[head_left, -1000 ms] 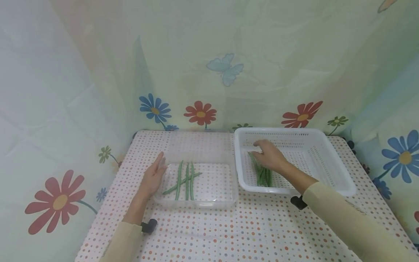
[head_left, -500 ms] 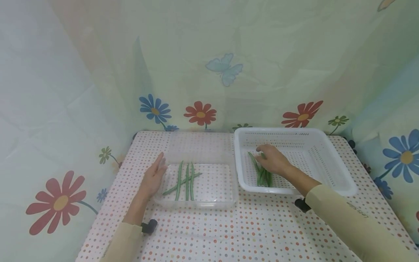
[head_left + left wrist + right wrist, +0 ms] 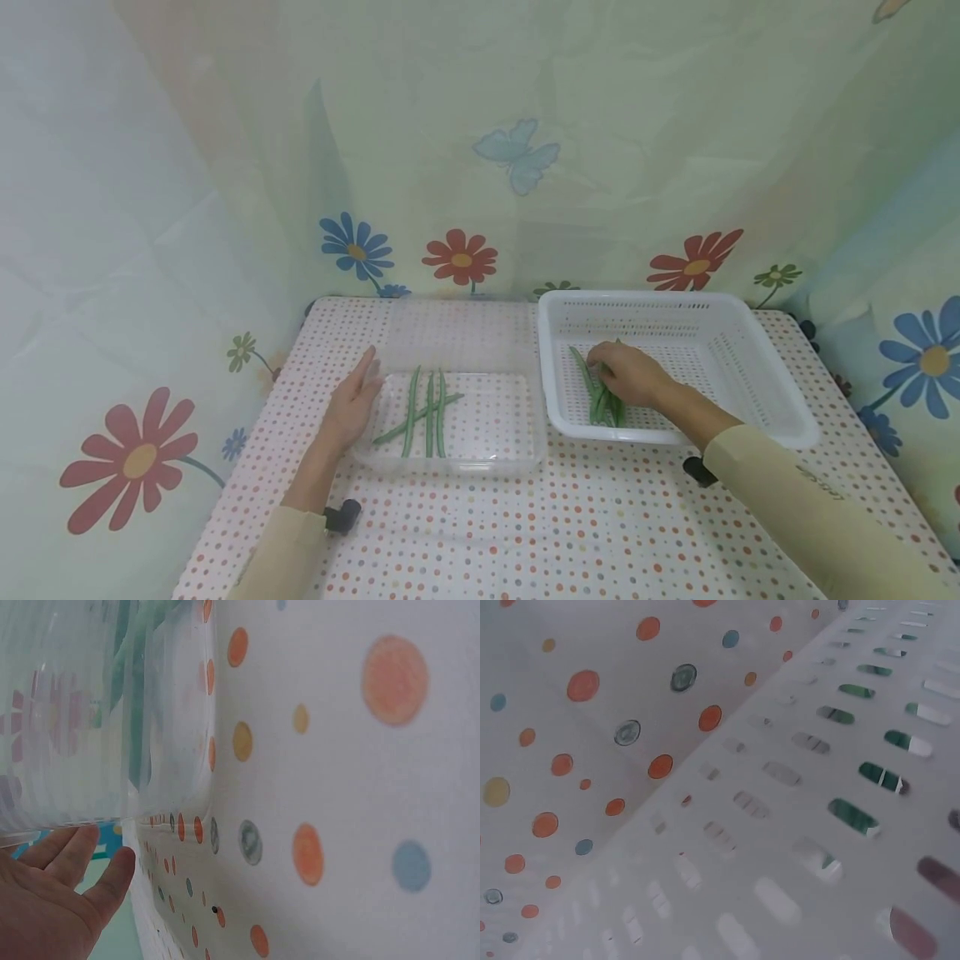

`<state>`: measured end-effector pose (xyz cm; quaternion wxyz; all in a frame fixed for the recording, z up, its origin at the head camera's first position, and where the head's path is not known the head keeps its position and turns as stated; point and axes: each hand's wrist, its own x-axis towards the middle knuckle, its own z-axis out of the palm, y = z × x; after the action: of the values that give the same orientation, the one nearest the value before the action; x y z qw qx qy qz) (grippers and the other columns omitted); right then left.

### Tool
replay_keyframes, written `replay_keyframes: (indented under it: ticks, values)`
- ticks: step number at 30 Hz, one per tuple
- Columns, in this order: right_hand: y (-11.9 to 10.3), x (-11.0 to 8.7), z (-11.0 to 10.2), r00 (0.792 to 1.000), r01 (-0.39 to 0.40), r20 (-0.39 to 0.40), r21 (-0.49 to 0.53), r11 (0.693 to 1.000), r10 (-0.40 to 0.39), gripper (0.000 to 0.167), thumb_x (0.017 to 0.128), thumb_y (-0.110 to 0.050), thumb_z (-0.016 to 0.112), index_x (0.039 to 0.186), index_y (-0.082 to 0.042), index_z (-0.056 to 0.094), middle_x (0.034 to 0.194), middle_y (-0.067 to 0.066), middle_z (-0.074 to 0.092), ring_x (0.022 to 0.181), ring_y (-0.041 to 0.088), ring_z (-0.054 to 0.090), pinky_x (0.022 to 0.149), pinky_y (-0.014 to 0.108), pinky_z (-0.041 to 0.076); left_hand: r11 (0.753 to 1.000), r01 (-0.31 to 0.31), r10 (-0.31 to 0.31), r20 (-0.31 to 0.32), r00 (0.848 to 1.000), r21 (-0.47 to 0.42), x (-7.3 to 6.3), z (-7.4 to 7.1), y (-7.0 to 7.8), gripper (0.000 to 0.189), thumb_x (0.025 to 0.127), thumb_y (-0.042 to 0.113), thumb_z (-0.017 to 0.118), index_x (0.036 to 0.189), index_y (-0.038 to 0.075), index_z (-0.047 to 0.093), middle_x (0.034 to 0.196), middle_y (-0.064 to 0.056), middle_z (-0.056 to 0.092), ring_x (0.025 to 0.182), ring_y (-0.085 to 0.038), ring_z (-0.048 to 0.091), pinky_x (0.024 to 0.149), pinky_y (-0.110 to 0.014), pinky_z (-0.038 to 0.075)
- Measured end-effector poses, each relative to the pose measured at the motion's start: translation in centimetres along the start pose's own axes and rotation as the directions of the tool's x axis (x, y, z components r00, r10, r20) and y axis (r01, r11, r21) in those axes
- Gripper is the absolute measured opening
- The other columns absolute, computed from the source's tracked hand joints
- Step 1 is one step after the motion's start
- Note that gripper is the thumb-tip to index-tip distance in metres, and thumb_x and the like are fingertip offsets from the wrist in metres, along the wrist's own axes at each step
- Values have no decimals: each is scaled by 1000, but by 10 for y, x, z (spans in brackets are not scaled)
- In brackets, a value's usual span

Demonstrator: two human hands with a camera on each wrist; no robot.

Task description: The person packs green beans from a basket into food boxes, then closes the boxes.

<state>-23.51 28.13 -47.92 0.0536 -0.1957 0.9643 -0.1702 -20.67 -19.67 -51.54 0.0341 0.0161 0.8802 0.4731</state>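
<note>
In the head view, several green beans [image 3: 590, 377] lie bunched at the left of a white slotted basket [image 3: 551, 392]. My right hand [image 3: 628, 372] is down in there, its curled fingers pinching a green bean whose tip [image 3: 618, 341] pokes out above the knuckles; the fingertips are mostly hidden. Several more green beans [image 3: 410, 412], one crossing under the others, sit in a clear plastic container [image 3: 510, 465]. My left hand [image 3: 352, 407] rests against that container's left wall with fingers extended. The left wrist view shows those fingers [image 3: 112, 881] at the clear wall.
A clear lid [image 3: 459, 329] lies flat behind the container, apparently joined to it. Dotted cloth [image 3: 487, 542] covers the table, and a flowered curtain [image 3: 517, 225] hangs at the back. Through the basket's slots, green shows in the right wrist view.
My right hand has shifted slightly right and lower in the basket, and its spread thumb and fingers have closed together on a bean. The left hand stays put.
</note>
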Motion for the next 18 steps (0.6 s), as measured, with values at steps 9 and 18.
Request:
replay_keyframes:
  ticks: [9, 18]
  values:
    - [1, 3, 4, 996, 73, 52, -20, 997, -72, 26, 86, 11, 62, 94, -9, 76, 96, 2, 69, 84, 15, 61, 82, 43, 60, 1000, 6, -6, -1, 1000, -10, 0, 0, 1, 58, 113, 36, 38, 167, 37, 18, 172, -1, 30, 163, -28, 17, 133, -57, 11]
    - [3, 2, 6, 994, 79, 79, -85, 993, -73, 28, 82, 9, 68, 89, -17, 74, 94, -2, 70, 85, 14, 59, 81, 41, 59, 1000, 16, -16, -2, 1000, -11, -1, 0, 2, 57, 113, 37, 38, 165, 44, 17, 172, 1, 30, 163, -27, 17, 133, -57, 11]
